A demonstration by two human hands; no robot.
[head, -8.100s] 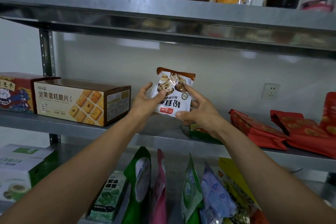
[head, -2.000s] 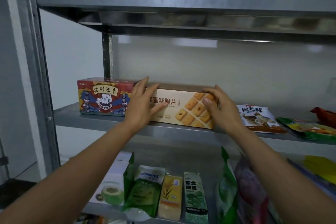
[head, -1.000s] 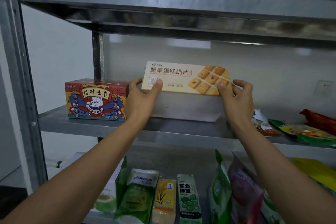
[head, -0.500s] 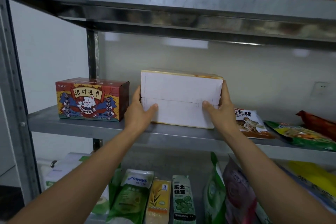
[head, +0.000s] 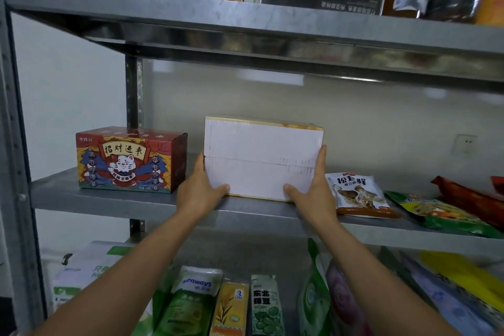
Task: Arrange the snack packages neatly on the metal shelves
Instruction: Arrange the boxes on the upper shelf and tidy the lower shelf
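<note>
Your left hand (head: pixel 198 191) and right hand (head: pixel 314 189) are curling their grips round the ends of the white-faced box (head: pixel 261 161); it is standing at the near edge of the shelf (head: pixel 109 202), apart from the cat box (head: pixel 131 159) leftward.

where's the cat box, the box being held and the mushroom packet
cat box (head: pixel 124 165): head view, cat picture on front
held box (head: pixel 261 155): head view, middle of white face
mushroom packet (head: pixel 358 195): head view, its printed front
</note>
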